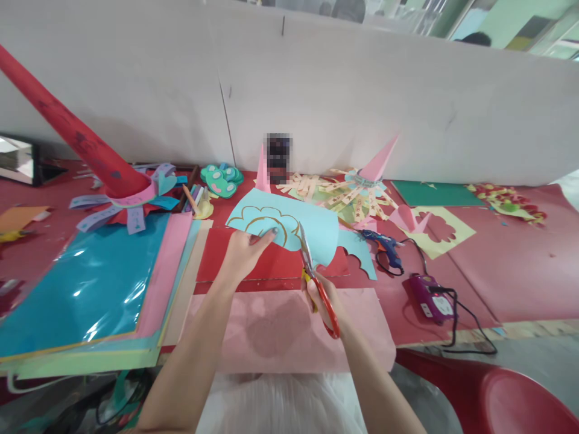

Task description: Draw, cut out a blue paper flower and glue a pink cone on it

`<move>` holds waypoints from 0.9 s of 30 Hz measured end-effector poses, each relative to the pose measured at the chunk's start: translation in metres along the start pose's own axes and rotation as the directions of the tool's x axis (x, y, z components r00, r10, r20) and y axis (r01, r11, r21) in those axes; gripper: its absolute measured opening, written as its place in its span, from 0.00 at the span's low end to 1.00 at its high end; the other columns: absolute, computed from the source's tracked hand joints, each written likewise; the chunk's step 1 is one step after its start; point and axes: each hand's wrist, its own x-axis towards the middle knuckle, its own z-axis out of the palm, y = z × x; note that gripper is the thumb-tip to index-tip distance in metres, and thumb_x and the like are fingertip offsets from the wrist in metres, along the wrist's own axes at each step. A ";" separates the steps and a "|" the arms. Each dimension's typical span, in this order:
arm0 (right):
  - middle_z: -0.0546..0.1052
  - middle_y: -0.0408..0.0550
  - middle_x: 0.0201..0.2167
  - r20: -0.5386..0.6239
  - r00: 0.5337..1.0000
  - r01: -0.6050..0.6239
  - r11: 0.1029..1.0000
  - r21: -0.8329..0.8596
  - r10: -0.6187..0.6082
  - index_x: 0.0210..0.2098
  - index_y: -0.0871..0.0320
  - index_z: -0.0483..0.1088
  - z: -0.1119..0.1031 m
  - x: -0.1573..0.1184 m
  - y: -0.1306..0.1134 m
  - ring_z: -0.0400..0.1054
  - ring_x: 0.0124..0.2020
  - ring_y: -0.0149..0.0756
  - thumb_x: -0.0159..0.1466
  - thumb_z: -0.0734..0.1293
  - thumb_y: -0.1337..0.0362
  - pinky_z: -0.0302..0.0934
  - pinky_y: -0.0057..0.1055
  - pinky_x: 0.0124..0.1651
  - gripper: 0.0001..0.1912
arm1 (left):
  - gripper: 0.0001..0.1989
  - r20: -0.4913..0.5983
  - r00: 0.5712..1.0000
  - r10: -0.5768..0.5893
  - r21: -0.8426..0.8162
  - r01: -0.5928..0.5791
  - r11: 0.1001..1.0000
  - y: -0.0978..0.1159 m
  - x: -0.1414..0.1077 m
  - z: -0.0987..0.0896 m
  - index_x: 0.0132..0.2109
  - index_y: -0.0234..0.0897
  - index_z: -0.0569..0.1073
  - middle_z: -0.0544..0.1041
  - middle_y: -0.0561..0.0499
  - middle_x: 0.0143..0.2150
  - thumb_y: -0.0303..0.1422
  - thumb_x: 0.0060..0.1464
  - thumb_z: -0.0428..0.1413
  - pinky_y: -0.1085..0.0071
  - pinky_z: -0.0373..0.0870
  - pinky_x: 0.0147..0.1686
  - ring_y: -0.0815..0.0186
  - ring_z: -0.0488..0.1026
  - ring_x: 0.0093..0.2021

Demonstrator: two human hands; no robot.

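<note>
My left hand grips the near left edge of a light blue sheet of paper, its thumb lying on top. Scalloped, cloud-like outlines are drawn on the sheet in brown. In my right hand is a pair of scissors with red and yellow handles. Their blades point away from me and meet the sheet just right of the drawn outline; how far apart the blades are is hard to tell. Below the sheet lies red paper, with a pink sheet nearer me.
A tall red paper cone and stacked coloured sheets are at left. To the right lie a blue glue gun, a purple power box with a black cable, and a yellow sheet with a cutout. A white wall rises behind.
</note>
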 end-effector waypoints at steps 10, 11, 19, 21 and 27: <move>0.58 0.38 0.14 0.087 0.996 0.049 0.968 -0.246 -0.029 0.21 0.54 0.54 -0.011 -0.005 -0.016 0.52 0.18 0.29 0.62 0.54 0.41 0.46 0.27 0.22 0.25 | 0.12 0.080 0.997 0.018 -0.025 -0.016 1.000 0.004 0.005 -0.004 0.38 0.37 0.75 0.80 0.49 0.41 0.40 0.51 0.56 0.64 0.72 0.46 0.58 0.76 0.45; 0.58 0.38 0.14 0.093 0.995 0.053 0.965 -0.257 -0.030 0.21 0.54 0.53 -0.011 -0.005 -0.016 0.52 0.18 0.29 0.61 0.54 0.40 0.46 0.27 0.23 0.26 | 0.12 0.081 0.997 0.013 -0.031 -0.011 0.999 0.004 0.005 -0.004 0.38 0.37 0.75 0.80 0.49 0.41 0.40 0.51 0.56 0.65 0.72 0.46 0.58 0.76 0.45; 0.56 0.37 0.13 0.108 0.994 0.063 0.955 -0.289 -0.032 0.22 0.55 0.56 -0.015 -0.005 -0.015 0.52 0.18 0.28 0.60 0.55 0.39 0.45 0.26 0.22 0.26 | 0.11 0.162 0.987 -0.013 -0.027 0.017 0.999 0.009 0.007 -0.010 0.37 0.37 0.75 0.80 0.49 0.40 0.39 0.52 0.55 0.65 0.72 0.46 0.58 0.76 0.44; 0.57 0.37 0.13 0.114 0.993 0.063 0.955 -0.290 -0.031 0.22 0.55 0.56 -0.016 -0.005 -0.015 0.51 0.17 0.27 0.60 0.56 0.40 0.44 0.26 0.21 0.25 | 0.10 0.180 0.983 -0.024 -0.017 0.027 0.999 0.008 0.008 -0.011 0.36 0.37 0.76 0.81 0.50 0.40 0.38 0.52 0.55 0.65 0.72 0.45 0.59 0.76 0.44; 0.56 0.37 0.14 0.124 0.992 0.053 0.959 -0.277 -0.019 0.23 0.55 0.56 -0.017 -0.007 -0.012 0.51 0.18 0.28 0.61 0.55 0.42 0.45 0.26 0.22 0.24 | 0.12 0.178 0.984 0.004 -0.054 0.005 0.999 0.002 0.008 -0.009 0.38 0.37 0.76 0.80 0.50 0.42 0.40 0.52 0.56 0.66 0.71 0.48 0.59 0.75 0.46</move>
